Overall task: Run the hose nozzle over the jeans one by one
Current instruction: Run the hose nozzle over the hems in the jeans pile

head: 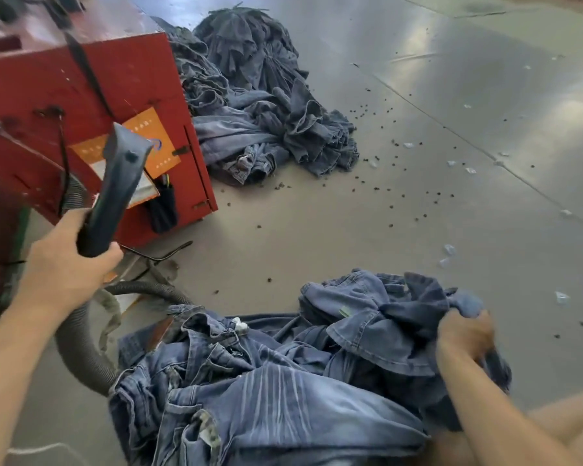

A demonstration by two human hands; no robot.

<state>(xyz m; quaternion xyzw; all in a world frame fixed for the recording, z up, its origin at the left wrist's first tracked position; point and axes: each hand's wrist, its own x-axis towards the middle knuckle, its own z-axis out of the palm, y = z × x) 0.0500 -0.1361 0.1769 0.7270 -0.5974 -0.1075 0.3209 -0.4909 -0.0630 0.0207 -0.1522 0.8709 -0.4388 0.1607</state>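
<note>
Jeans (266, 395) lay in a crumpled heap on the floor (317, 223) directly in front of the person, several pairs tangled together. The right hand (465, 334) had its fingers curled into a bunched fold at the heap's right edge, gripping the denim; in my judgement this was to pull one pair free or spread it for treatment. The left hand (69, 264) was wrapped round the dark hose nozzle (118, 186), holding it raised and tilted up and away, clear of the fabric and not touching it. The likely reason is to keep the nozzle out of the way while the cloth was arranged. The ribbed hose (78, 338) looped down from the nozzle, passing under the left forearm and against the heap's left side, where it could snag the denim.

A red cabinet (81, 105) stood close behind the nozzle, bearing orange labels and a hanging black pouch. A second pile of jeans (263, 105) rested beside the cabinet, well apart from the near heap; whether these were finished or waiting cannot be told. Small dark debris and pale scraps were scattered over the floor between the piles.
</note>
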